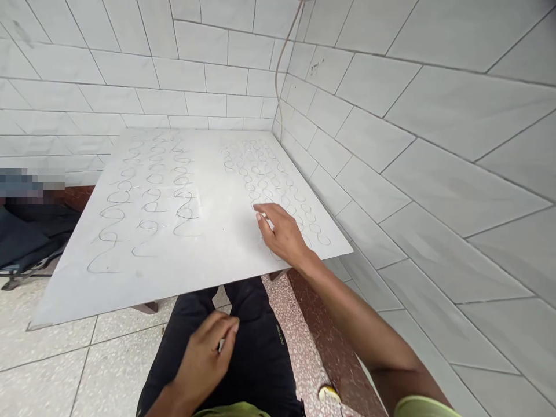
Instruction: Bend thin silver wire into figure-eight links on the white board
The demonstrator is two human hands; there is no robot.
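Observation:
Thin dark curly strands, wire or thread by their look, lie in rows on a white board (217, 226). On the left half the wavy strands (152, 179) form long columns. Smaller looped strands (264, 174) run in slanting rows on the right half. My right hand (282, 231) is over the board's right half, at the near end of the looped rows. Its thumb and fingertips come close together; anything between them is too fine to see. Below the board's near edge, my left hand (208, 356) hangs over my lap with its fingers curled closed. What it may hold is hidden.
A tiled wall (417, 127) rises along the right side and another behind the board. A cable (278, 75) runs down their corner. Dark cloth (35, 231) lies at the left, beside a blurred patch. Dark legs (145, 307) support the board above a speckled floor (117, 359).

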